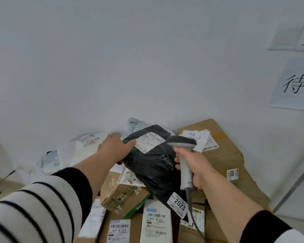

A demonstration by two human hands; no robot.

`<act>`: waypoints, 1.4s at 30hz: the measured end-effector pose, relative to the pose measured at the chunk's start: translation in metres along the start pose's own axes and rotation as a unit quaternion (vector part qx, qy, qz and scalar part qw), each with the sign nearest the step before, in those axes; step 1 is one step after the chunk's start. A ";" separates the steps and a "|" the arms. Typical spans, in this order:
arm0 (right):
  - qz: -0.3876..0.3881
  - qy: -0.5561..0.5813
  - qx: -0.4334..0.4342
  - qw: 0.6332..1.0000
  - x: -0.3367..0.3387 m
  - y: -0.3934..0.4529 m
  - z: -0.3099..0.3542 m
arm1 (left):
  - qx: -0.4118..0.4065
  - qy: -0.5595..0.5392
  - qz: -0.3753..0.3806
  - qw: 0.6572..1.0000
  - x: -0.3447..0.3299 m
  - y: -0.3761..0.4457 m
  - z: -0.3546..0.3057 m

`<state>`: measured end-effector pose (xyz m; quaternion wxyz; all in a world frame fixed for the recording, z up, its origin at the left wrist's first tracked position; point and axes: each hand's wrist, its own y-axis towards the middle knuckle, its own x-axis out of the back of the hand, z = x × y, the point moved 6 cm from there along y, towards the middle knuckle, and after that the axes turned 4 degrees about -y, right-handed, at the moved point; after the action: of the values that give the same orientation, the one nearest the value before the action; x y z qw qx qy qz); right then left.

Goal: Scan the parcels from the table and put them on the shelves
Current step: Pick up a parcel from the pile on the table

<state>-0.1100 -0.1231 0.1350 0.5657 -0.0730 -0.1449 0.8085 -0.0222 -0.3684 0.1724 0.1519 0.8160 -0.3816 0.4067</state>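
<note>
A black plastic parcel bag [154, 165] lies on top of the heap of parcels, with a white shipping label at its far end and a "2023" sticker at its near end. My left hand [115, 148] holds the bag's far left edge, thumb on top beside the label. My right hand [193, 163] grips the handle of a grey barcode scanner [182, 146]. The scanner's head sits just right of the label and points left toward it. Its cable runs down to the bottom edge.
A large brown carton [230, 155] with a "3004" sticker lies at the right. White and grey mailer bags [81, 149] lie at the left by the wall. Small labelled boxes [126, 199] crowd the near side. A paper sign [295, 85] hangs on the wall.
</note>
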 end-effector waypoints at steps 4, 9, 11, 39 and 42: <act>-0.029 0.003 -0.002 1.000 0.000 0.005 -0.008 | 0.005 -0.031 0.101 0.994 -0.016 0.018 -0.014; -0.057 -0.011 0.005 0.998 0.002 0.007 -0.013 | 0.065 -0.140 0.125 0.980 -0.019 0.034 -0.009; -0.062 -0.013 0.007 0.998 0.000 0.007 -0.013 | 0.118 -0.204 0.187 0.954 -0.024 0.029 -0.004; 0.103 0.094 0.119 0.983 0.003 -0.083 0.074 | -0.034 -0.505 -0.027 0.862 0.007 -0.031 -0.043; 0.105 0.091 0.120 0.983 0.011 -0.089 0.073 | -0.028 -0.490 -0.036 0.870 0.003 -0.037 -0.045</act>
<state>-0.0551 -0.0953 0.2332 0.4935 -0.0922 0.0137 0.8647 -0.0181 -0.3210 0.2052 -0.0174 0.9191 -0.3887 -0.0624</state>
